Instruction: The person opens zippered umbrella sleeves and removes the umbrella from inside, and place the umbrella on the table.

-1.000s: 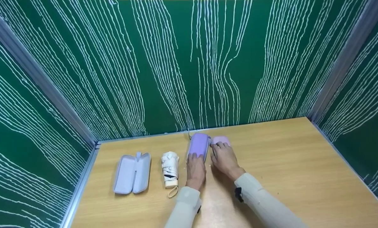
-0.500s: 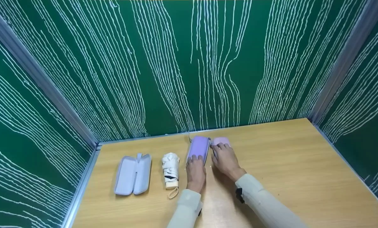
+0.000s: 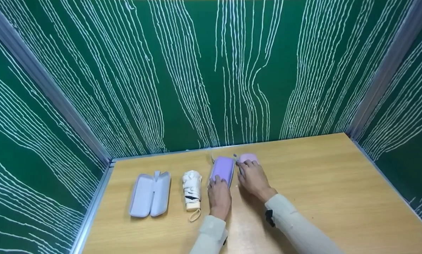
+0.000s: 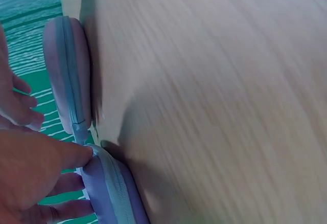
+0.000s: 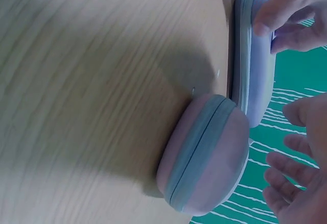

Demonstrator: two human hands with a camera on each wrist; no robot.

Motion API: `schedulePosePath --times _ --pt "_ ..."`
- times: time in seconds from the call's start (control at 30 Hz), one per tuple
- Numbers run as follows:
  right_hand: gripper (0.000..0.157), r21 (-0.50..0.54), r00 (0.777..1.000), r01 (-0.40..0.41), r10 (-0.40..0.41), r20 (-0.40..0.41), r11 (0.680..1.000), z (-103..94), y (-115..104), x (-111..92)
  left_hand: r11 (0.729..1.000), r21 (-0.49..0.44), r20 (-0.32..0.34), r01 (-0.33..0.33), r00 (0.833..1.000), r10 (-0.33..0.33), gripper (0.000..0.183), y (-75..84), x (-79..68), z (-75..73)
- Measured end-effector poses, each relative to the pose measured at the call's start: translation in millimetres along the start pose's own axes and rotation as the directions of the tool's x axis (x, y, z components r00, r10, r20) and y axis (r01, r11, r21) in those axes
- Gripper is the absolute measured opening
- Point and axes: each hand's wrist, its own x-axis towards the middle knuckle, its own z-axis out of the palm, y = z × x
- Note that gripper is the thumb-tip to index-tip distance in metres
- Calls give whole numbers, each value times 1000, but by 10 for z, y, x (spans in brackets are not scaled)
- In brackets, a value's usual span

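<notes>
My left hand [image 3: 219, 197] grips the near end of a purple zip case [image 3: 223, 168], thumb on one side and fingers on the other; the right wrist view shows this at its top. The case lies on the table, its pale zip band [image 4: 115, 183] running along the side. My right hand [image 3: 254, 179] hovers by a smaller pink zip case [image 3: 248, 157], which it partly covers in the head view. In the right wrist view its fingers [image 5: 291, 168] are spread and apart from the pink case [image 5: 214, 157].
Left of the purple case lies a folded white umbrella [image 3: 192, 188] with a wrist loop. Further left, a pale lavender glasses case [image 3: 142, 195] lies unfolded. Green panels with white wavy lines [image 3: 182, 70] stand behind the wooden table [image 3: 338, 190] and at both sides.
The purple case has slid slightly toward the person, with the left hand on it. My right hand stays beside the pink case with little movement.
</notes>
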Motion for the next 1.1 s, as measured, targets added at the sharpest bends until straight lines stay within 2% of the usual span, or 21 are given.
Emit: schedulePosePath --times 0.1,0.37,0.57,0.77,0.93,1.1 --pt "39 -6 1000 -3 3 21 1000 2 3 2 999 -37 -6 14 1000 -14 15 -15 -10 -8" --pt "38 -9 999 39 -39 15 999 -11 15 -11 993 -115 20 37 999 -35 28 -38 -61 -32" --pt "38 -20 998 69 -69 12 997 -6 23 4 983 -176 -1 60 998 -61 22 -61 -82 -26" --pt "40 13 998 28 -28 55 1000 -18 24 16 985 -170 -16 40 999 -43 19 -89 -83 -27" --pt "40 1 997 58 -58 56 998 -27 32 21 991 -133 -31 28 999 -32 18 -84 -102 -34" --pt "41 -6 996 57 -57 75 998 -17 49 12 992 -120 -13 42 999 -44 20 -62 -136 -42"
